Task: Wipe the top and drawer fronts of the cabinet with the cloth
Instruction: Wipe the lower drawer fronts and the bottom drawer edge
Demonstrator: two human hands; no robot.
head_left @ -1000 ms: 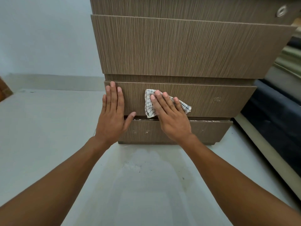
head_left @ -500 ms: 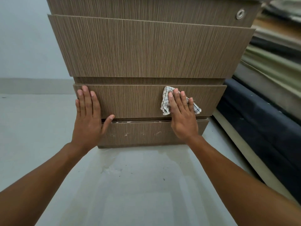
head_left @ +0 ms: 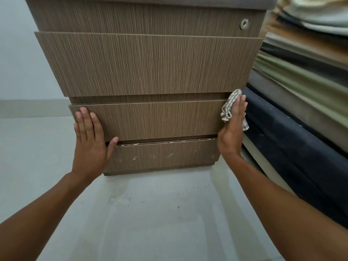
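A brown wood-grain cabinet [head_left: 146, 63] with stacked drawer fronts stands on the floor in front of me. My left hand [head_left: 90, 140] lies flat, fingers together, on the left end of the third drawer front [head_left: 156, 119], thumb in the gap below it. My right hand [head_left: 233, 129] presses a white checked cloth [head_left: 228, 106] against the right edge of that same drawer front, palm turned sideways. Part of the cloth hangs out behind the hand. The lowest drawer front [head_left: 162, 155] shows pale scuffs and crumbs along its top edge.
A round metal lock [head_left: 244, 24] sits at the top drawer's right end. Close on the right are a dark mattress edge [head_left: 293, 147] and stacked folded fabrics [head_left: 305, 59]. Pale floor [head_left: 150, 213] with small specks spreads below; a pale wall [head_left: 18, 53] is at left.
My right hand has slid the cloth rightwards along the third drawer front, from its middle to its right edge, and turned sideways. My left hand stays on the left end.
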